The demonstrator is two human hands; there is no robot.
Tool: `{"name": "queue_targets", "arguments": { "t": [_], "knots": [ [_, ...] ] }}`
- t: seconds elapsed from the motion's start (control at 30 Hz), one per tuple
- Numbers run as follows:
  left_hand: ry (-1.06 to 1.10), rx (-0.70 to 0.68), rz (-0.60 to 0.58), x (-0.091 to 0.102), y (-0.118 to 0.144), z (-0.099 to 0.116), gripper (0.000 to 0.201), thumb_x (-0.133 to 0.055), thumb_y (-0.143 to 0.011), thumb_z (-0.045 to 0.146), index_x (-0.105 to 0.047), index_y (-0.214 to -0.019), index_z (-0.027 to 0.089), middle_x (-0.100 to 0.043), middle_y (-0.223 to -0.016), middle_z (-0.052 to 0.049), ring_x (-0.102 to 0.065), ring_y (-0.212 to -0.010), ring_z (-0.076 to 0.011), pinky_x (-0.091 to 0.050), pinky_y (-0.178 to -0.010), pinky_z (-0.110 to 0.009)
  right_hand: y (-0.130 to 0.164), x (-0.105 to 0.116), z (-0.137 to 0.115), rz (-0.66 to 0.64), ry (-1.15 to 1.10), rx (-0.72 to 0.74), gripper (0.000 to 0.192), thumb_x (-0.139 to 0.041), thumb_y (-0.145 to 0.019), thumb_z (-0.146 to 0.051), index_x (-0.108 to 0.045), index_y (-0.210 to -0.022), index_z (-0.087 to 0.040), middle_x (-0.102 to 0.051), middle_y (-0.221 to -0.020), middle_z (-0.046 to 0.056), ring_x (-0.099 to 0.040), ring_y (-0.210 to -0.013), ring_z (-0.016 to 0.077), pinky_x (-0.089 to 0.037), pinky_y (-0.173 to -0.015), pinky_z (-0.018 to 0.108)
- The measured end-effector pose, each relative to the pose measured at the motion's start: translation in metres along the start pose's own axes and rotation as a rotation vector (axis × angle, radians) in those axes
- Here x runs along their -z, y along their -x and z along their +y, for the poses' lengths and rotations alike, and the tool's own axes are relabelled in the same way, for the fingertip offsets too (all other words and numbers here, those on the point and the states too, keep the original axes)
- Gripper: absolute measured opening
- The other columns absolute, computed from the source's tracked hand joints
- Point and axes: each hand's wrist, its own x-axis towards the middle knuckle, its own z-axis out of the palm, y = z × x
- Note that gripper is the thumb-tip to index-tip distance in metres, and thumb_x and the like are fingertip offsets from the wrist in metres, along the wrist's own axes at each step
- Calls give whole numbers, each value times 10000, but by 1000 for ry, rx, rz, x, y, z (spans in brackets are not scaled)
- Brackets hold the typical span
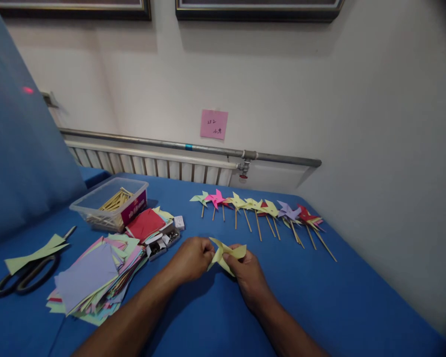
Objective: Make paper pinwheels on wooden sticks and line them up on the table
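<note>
You are wearing the single camera on your head; it is facing forward and down across the blue table (342,297), looking past your left hand (192,259) and right hand (250,278), close by, toward the far edge and the wall (282,94).

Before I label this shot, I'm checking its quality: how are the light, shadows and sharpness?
Head view: dim, soft light, upper right corner black; head view: soft shadow on the blue table beneath the left hand; head view: red spot of light on the blue curtain; head view: yellow paper clearly outlined, writing on the pink note small.
</note>
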Motion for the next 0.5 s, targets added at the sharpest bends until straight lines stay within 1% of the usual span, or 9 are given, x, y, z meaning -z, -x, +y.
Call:
{"name": "queue_targets", "arguments": {
  "t": [0.33,0.43,0.5],
  "knots": [
    [28,-10,17,-2,-1,-4,160,-562,-868,144,-710,-814,168,-671,-714,15,-559,-673,-139,-343,-619,-248,0,0,1,19,14,6,404,-887,-610,-484,-652,-801,-216,-586,-631,-50,-468,-589,151,-383,-584,283],
    [15,-1,38,-1,0,-3,164,-568,-871,145,-723,-822,168,-677,-719,14,-567,-678,-140,-342,-626,-253,0,0,0,12,-9,17,429,-907,-610,-501,-675,-823,-210,-632,-674,-25,-515,-619,168,-413,-607,290],
    [1,10,72,1,0,-1,150,-588,-877,160,-731,-834,169,-682,-733,13,-574,-694,-144,-348,-642,-255,0,0,0,18,12,55,457,-908,-623,-541,-690,-846,-207,-668,-714,-2,-552,-645,184,-434,-620,296]
  ]
}}
